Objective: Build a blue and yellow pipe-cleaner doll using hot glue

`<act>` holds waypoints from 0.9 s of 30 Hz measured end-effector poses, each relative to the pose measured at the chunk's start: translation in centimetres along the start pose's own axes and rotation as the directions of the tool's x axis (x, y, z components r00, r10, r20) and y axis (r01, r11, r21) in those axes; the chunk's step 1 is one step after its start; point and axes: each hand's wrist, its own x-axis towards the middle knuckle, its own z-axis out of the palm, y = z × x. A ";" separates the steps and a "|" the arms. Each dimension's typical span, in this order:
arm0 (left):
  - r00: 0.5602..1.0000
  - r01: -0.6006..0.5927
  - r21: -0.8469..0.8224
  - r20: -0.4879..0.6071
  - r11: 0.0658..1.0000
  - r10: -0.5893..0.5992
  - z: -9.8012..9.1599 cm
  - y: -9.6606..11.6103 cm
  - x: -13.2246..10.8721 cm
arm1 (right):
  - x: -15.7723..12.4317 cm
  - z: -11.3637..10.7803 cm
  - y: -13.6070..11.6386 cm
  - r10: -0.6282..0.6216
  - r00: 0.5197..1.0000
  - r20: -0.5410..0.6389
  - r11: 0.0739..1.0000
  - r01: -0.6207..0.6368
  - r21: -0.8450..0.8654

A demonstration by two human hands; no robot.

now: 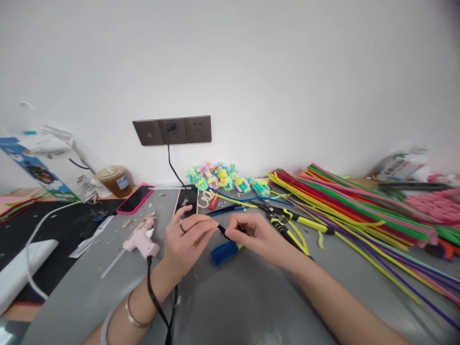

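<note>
Above the grey table, my left hand (190,239) pinches one end of a short black pipe cleaner (222,230) between thumb and fingertips. My right hand (253,235) has its thumb and forefinger closed on the other end, so part of the piece is hidden. A bundle of blue pipe cleaner pieces (223,254) with a yellow bit at its end lies just below the hands. To the left of my left hand rests a pink glue gun (142,239). Yellow-and-black pliers (283,227) lie beyond my right hand.
Long coloured pipe cleaners (345,206) spread over the right side. Small pastel pipe-cleaner figures (223,177) line the wall. A pink-edged phone (135,200) and a cup of brown drink (117,182) are at left. The glue gun's black cord (154,294) passes near my left forearm.
</note>
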 end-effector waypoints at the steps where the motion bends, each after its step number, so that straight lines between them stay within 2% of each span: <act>1: 1.000 0.006 -0.002 0.004 1.000 -0.006 0.0 0.0 0.0 | 0.0 0.0 0.0 0.002 1.000 0.005 1.000 -0.002 -0.003; 12: 0.997 0.072 -0.031 -0.006 0.997 -0.072 0.3 0.0 -0.2 | 0.0 0.1 0.1 0.027 1.000 -0.012 0.999 -0.027 -0.031; 16: 0.994 0.104 -0.103 -0.011 0.989 -0.106 0.6 -0.2 -0.1 | 0.1 0.1 0.7 0.029 0.999 -0.040 0.997 -0.031 -0.065; 19: 0.990 0.140 -0.139 0.014 0.980 -0.139 0.9 -0.5 0.0 | 0.4 -0.2 0.9 -0.021 0.991 -0.132 0.996 0.010 -0.087; 23: 0.990 0.138 -0.142 0.031 0.980 -0.135 1.1 -0.7 0.0 | -0.1 -0.2 -0.3 -0.144 0.930 -0.337 0.988 0.152 -0.002; 24: 0.990 0.139 -0.144 0.034 0.980 -0.136 1.2 -0.7 -0.1 | -0.6 0.0 -0.9 -0.173 0.927 -0.332 0.977 0.205 0.062; 26: 0.989 0.149 -0.147 0.046 0.978 -0.144 1.3 -0.7 -0.2 | -2.1 0.9 -2.4 -0.216 0.952 -0.216 0.935 0.265 0.234; 27: 0.988 0.154 -0.149 0.054 0.977 -0.148 1.3 -0.7 -0.2 | -3.1 1.5 -3.0 -0.209 0.977 -0.043 0.942 0.213 0.259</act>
